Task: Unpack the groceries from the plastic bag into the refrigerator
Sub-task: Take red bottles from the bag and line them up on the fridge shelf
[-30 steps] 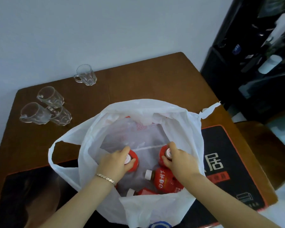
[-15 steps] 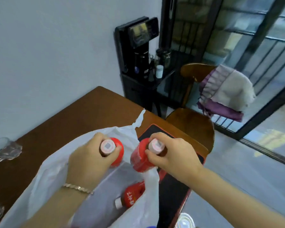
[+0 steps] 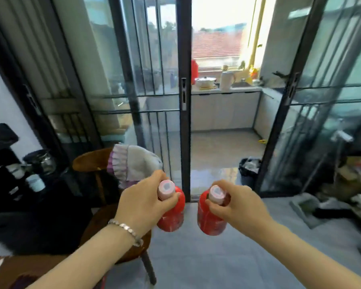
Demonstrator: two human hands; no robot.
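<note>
Two pink-capped red bottles (image 3: 175, 214) (image 3: 206, 223), necks grasped by left grip (image 3: 143, 205) and right grip (image 3: 236, 205).

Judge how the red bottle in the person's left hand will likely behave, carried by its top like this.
The red bottle looks red throughout, so it is perhaps full and heavy for its size. The left hand holds it only round the neck below the cap, so it may swing. Its smooth rounded body would likely roll if laid down.
</note>
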